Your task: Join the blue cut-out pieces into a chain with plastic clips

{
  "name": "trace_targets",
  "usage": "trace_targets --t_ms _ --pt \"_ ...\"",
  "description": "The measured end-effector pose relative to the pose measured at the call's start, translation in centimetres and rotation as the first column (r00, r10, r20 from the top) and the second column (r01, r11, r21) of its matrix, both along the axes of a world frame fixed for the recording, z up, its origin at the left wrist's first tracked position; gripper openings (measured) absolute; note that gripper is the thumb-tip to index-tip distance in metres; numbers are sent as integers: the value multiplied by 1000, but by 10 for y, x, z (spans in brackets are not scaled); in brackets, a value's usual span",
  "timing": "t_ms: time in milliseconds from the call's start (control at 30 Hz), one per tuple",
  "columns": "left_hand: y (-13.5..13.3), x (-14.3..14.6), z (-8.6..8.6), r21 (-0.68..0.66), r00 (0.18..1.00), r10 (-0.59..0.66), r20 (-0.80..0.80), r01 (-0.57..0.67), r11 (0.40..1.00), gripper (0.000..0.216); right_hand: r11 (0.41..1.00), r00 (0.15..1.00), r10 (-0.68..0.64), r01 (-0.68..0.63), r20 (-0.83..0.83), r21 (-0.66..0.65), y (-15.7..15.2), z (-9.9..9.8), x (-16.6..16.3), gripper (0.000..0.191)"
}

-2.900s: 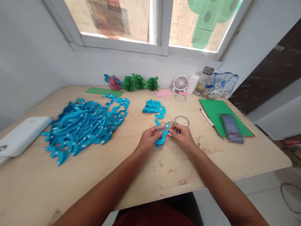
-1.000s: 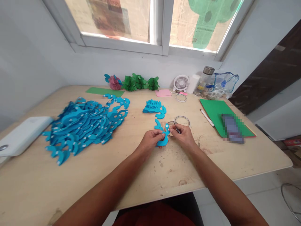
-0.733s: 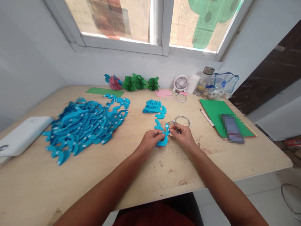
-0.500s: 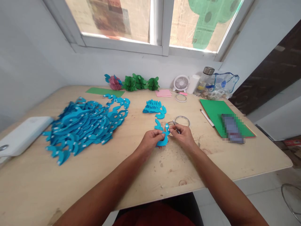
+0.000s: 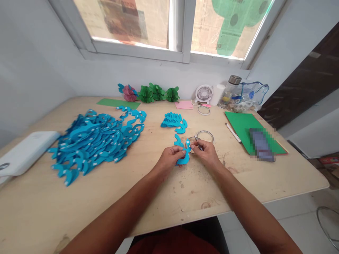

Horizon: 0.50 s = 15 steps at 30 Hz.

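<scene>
My left hand [image 5: 171, 157] is closed on a curved blue paper cutout [image 5: 183, 161], thumb on top, above the wooden table. A small white square sits on the cutout's upper lobe. My right hand [image 5: 207, 151] is closed around a slim dark tool with a pointed tip [image 5: 198, 143], whose exact kind I cannot make out. Its fingertips are at the right edge of the same cutout, by the white square. Just beyond lie more blue paper pieces [image 5: 178, 140] and a folded blue stack [image 5: 173, 120]. Tape rolls [image 5: 212, 135] lie behind my right hand, one partly hidden by it.
A big heap of blue cutouts with white squares [image 5: 97, 137] covers the left side, beside a white device [image 5: 28, 151]. Green paper flowers [image 5: 155, 93], a small fan [image 5: 204, 94] and a bottle [image 5: 230, 91] stand along the wall. Green sheets [image 5: 241, 125] and a phone lie right.
</scene>
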State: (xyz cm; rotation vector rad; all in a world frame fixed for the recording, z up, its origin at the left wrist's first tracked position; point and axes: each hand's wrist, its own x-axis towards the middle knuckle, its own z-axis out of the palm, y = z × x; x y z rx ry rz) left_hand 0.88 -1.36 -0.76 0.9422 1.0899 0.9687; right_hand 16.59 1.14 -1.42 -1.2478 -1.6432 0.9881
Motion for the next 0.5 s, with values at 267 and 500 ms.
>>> trace_targets --t_ms 267,500 --pt "0 0 0 1 1000 1 -11 -1 1000 19 1000 1000 -8 8 0 10 0 -1 0 22" --pt "0 0 0 -2 1000 -4 9 4 1000 19 1000 1000 -9 9 6 -1 0 0 0 21"
